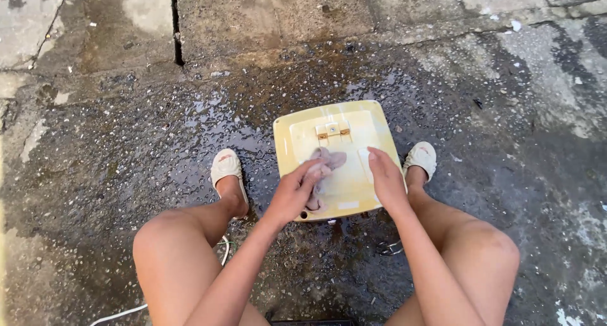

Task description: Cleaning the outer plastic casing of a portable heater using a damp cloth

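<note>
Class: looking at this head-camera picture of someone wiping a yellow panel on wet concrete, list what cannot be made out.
- Head view: left hand covers part of the cloth.
- Yellow panel: underside faces the ground; right hand hides part.
- White cable: cut off by the bottom edge.
- Dark object: mostly out of frame.

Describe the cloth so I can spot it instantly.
On the wet concrete ground, between the two slippered feet, lies a pale yellow square panel. The cloth sits on it under the left hand: a crumpled, pinkish-grey rag, the only soft thing there.
</note>
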